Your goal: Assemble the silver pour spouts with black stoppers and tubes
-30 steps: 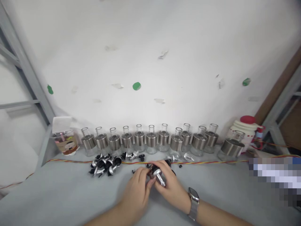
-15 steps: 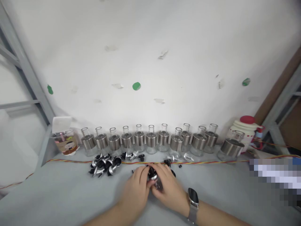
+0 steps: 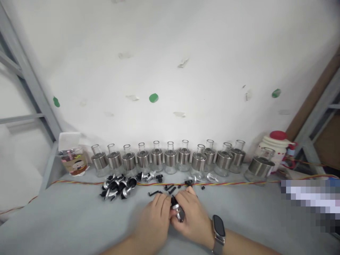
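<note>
Close together over the grey table [image 3: 79, 219], my left hand [image 3: 155, 217] and my right hand [image 3: 190, 214] are both closed on one black and silver pourer spout [image 3: 176, 208]. Its silver collar and dark cap show between my fingers; the rest is covered. Just beyond my fingertips lie several small black plastic pieces [image 3: 170, 189]. A pile of similar pourer spouts [image 3: 117, 185] rests to the left of my left hand. Past my right hand, a black stopper piece [image 3: 188, 182] and silver spouts [image 3: 211, 177] lie near the bottles.
Several glass bottles with metal sleeves [image 3: 170, 157] line the wall. A clear tub [image 3: 73, 163] stands at the left, a white jug with a red lid [image 3: 277, 145] at the right. A red and yellow twisted wire [image 3: 228, 183] crosses the table.
Both hands have drawn slightly nearer to me with the pourer spout, which now shows its dark cap. The small black pieces beyond my fingers are now uncovered.
</note>
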The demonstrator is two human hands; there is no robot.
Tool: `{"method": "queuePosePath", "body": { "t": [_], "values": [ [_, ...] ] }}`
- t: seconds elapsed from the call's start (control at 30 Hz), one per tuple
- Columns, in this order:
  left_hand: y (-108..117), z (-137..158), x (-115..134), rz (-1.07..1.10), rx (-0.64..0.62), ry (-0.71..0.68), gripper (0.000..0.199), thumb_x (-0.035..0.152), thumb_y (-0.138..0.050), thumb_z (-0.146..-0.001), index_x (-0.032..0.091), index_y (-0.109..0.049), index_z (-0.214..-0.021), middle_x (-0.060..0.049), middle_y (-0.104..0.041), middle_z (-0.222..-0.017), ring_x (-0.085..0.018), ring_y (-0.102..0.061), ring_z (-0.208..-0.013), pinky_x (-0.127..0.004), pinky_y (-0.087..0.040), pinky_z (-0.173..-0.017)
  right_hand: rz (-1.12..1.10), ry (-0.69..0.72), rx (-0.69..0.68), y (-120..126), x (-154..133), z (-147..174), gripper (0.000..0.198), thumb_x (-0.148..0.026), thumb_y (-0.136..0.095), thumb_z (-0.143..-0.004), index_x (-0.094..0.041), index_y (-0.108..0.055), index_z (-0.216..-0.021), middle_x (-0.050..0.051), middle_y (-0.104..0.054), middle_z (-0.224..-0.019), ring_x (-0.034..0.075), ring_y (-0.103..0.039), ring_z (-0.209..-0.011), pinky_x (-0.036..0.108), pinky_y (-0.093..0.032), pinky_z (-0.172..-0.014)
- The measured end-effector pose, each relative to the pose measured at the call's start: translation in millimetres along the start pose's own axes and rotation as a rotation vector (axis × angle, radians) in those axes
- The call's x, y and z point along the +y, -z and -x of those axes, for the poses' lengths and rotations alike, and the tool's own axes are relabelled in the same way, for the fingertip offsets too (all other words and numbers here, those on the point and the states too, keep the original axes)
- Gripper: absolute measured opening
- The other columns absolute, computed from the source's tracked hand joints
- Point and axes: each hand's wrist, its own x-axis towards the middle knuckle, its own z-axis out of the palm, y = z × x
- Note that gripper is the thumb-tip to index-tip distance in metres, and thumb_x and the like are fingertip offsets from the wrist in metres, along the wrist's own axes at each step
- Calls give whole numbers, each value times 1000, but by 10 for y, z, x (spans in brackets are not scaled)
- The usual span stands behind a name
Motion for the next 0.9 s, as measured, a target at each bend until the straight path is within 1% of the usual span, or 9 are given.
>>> {"method": "queuePosePath", "body": {
  "t": [0.1, 0.23, 0.3, 0.4, 0.5, 0.57, 0.67, 0.73, 0.9],
  "values": [
    [0, -11, 7, -12, 35, 13, 36, 23, -19, -90, 13, -53, -89, -11, -63, -79, -21, -61, -71, -29, -50, -53, 8, 41, 12, -2, 17, -2, 3, -17, -43, -63, -19, -43, -62, 0, -47, -61, 16, -42, -60, 32, -31, -66],
    [-5, -44, 1, 44, 38, 80, 37, 32, -21, -90, 13, -52, -92, -10, -63, -78, -19, -61, -68, -28, -50, -52, 9, 58, 3, -2, 54, -22, 4, -16, -44, -65, -18, -45, -68, 2, -50, -64, 17, -43, -62, 33, -32, -67],
    [-12, -52, -6, 62, 35, 100, 37, 34, -23, -89, 12, -51, -96, -10, -62, -80, -19, -60, -70, -29, -50, -54, -12, 66, 9, -3, 66, -31, 13, -15, -46, -64, -17, -48, -76, 4, -53, -69, 18, -45, -65, 34, -32, -68],
    [-29, -45, -16, 50, 47, 79, 36, 33, -24, -89, 10, -50, -101, -11, -62, -82, -19, -60, -72, -29, -51, -57, -54, 82, 24, -4, 69, -41, 29, -12, -47, -65, -15, -49, -94, 7, -57, -80, 20, -48, -74, 36, -32, -73],
    [-36, -29, -16, 36, 76, 45, 35, 30, -25, -90, 9, -49, -102, -12, -62, -82, -19, -60, -74, -29, -51, -59, -70, 83, 28, -7, 65, -45, 34, -11, -47, -66, -14, -47, -100, 8, -58, -86, 21, -49, -77, 36, -31, -75],
    [-32, -19, -11, 37, 72, 53, 34, 30, -25, -90, 9, -50, -100, -11, -62, -81, -19, -60, -73, -29, -51, -58, -54, 78, 11, -11, 65, -44, 29, -12, -48, -67, -14, -48, -96, 8, -58, -83, 20, -49, -75, 36, -31, -75],
    [-35, -2, -6, 72, 38, 75, 33, 29, -24, -90, 10, -50, -96, -10, -61, -79, -19, -60, -69, -30, -51, -55, -7, 90, -28, -10, 64, -38, 15, -14, -46, -68, -15, -50, -82, 5, -55, -74, 19, -46, -70, 36, -31, -72],
    [-55, 16, -8, 108, 22, 84, 32, 29, -23, -90, 11, -49, -94, -10, -61, -79, -20, -59, -70, -31, -51, -56, 18, 117, -25, -1, 57, -32, 8, -16, -44, -69, -16, -49, -76, 4, -53, -69, 18, -44, -67, 35, -31, -69],
    [-115, 69, -12, 176, 9, 91, 28, 27, -25, -89, 13, -47, -98, -12, -60, -83, -22, -58, -74, -34, -51, -58, 67, 211, 45, 20, 41, -4, 10, -17, -39, -74, -16, -47, -68, 3, -49, -64, 18, -40, -63, 35, -31, -66]
  ]
}}
